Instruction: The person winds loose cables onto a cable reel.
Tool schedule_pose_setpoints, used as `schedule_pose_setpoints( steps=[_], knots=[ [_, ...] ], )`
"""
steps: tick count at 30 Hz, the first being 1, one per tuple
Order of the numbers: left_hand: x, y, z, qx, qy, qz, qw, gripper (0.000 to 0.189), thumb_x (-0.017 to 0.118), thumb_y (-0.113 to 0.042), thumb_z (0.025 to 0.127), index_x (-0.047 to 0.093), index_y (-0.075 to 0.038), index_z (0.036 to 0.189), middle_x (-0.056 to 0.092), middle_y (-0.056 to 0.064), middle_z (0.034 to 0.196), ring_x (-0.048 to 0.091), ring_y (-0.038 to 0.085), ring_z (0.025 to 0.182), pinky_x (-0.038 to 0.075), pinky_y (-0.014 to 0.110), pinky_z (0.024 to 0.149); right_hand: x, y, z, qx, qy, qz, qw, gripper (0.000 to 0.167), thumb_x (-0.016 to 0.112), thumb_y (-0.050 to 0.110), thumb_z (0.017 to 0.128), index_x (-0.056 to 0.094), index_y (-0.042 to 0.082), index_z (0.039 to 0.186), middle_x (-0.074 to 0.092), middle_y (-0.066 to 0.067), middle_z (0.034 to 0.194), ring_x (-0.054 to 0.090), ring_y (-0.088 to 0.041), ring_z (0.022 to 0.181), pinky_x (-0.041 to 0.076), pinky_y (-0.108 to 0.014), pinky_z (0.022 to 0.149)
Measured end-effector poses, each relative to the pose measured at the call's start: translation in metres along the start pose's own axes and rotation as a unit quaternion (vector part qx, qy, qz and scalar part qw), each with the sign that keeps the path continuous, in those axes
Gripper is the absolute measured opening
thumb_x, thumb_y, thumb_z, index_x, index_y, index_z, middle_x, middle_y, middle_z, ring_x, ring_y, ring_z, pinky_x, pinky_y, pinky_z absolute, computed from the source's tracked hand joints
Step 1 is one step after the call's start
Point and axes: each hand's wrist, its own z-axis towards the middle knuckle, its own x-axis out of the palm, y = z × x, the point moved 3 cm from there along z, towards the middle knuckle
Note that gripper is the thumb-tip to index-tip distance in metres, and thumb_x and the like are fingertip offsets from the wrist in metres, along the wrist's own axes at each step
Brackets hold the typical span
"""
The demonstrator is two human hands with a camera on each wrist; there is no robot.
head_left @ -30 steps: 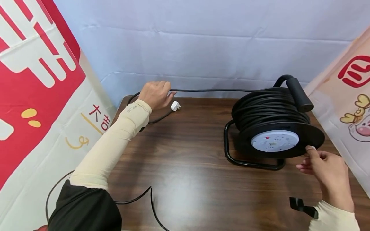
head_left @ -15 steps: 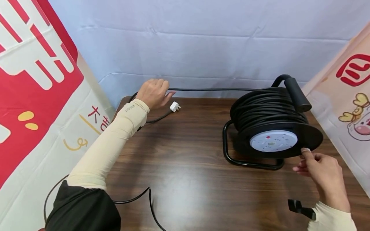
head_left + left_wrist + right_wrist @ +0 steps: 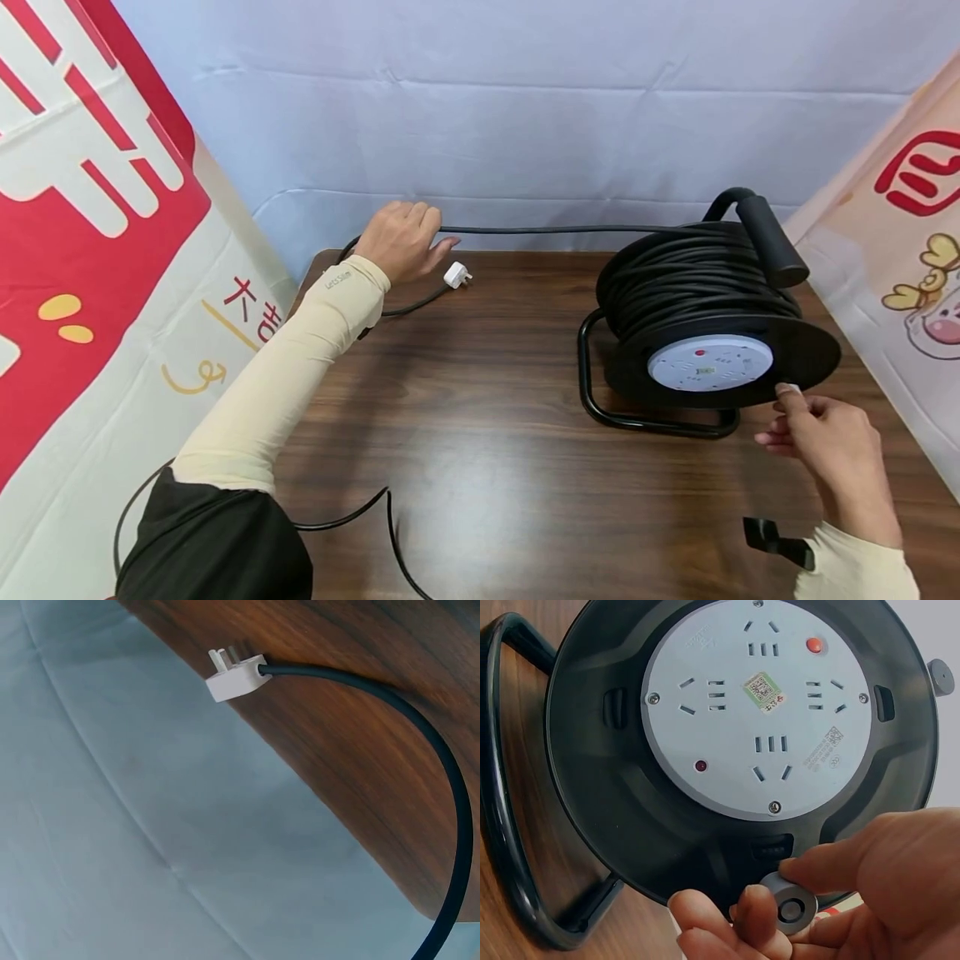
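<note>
A black cable reel (image 3: 697, 275) stands at the right of the table in the head view, many turns of black cable wound on its drum. Its round socket panel (image 3: 757, 712) is pale grey, with slots and a red button. At the lower rim of the front disc my right hand (image 3: 836, 442) pinches a round grey knob (image 3: 790, 904) between thumb and fingers. My left hand (image 3: 401, 242) grips the cable (image 3: 555, 229) at the table's back left; it runs taut from there to the reel. Near that hand lies a white plug (image 3: 457, 275) on its bent lead.
The reel's tubular black stand (image 3: 652, 427) rests on the brown wooden table (image 3: 480, 392). Another stretch of black cable (image 3: 393, 533) bends near the front edge. A pale cloth (image 3: 525, 125) hangs behind, with printed cloths at both sides.
My right hand has carried the knob slightly leftward along the lower rim, and the disc with its red button has turned a little clockwise. The left hand keeps its hold on the cable.
</note>
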Motion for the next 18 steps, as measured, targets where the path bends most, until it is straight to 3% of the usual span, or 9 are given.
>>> schedule_pose_setpoints(
  steps=[6,10,13,18],
  knots=[
    [-0.002,0.004,-0.001,-0.026,-0.015,-0.002,0.9995,0.047,0.068,-0.037,0.095,0.044,-0.003,0.074,0.042,0.007,0.061,0.044,0.026,0.048,0.042,0.039,0.047,0.002,-0.003,0.003,0.01,0.013,-0.045,0.9989,0.066,0.034,0.046,0.108,0.061,-0.014,0.113,0.072,-0.003,0.073,0.072,-0.012,0.061,0.05,-0.016,0.055],
    [-0.002,0.001,0.0,-0.016,-0.018,-0.006,0.9997,0.046,0.066,-0.037,0.097,0.045,-0.003,0.074,0.042,0.006,0.061,0.044,0.025,0.047,0.041,0.037,0.047,0.006,-0.005,0.005,0.019,0.012,-0.072,0.9971,0.066,0.032,0.045,0.108,0.063,-0.013,0.113,0.073,-0.005,0.073,0.072,-0.013,0.062,0.054,-0.04,0.079],
    [-0.002,0.0,0.001,-0.014,-0.02,-0.009,0.9997,0.046,0.066,-0.037,0.097,0.046,-0.003,0.075,0.043,0.007,0.061,0.045,0.025,0.048,0.041,0.037,0.047,0.01,-0.006,0.007,0.013,0.01,-0.093,0.9955,0.066,0.031,0.044,0.108,0.066,-0.012,0.11,0.073,-0.006,0.071,0.071,-0.012,0.062,0.044,-0.06,0.087],
    [-0.005,0.001,-0.001,-0.023,-0.018,-0.012,0.9995,0.044,0.067,-0.035,0.097,0.046,-0.003,0.075,0.043,0.006,0.061,0.044,0.024,0.047,0.041,0.037,0.046,0.016,-0.006,0.009,0.006,0.01,-0.12,0.9927,0.065,0.031,0.044,0.108,0.07,-0.008,0.102,0.073,-0.005,0.068,0.066,-0.009,0.065,0.045,-0.058,0.085]
  ],
)
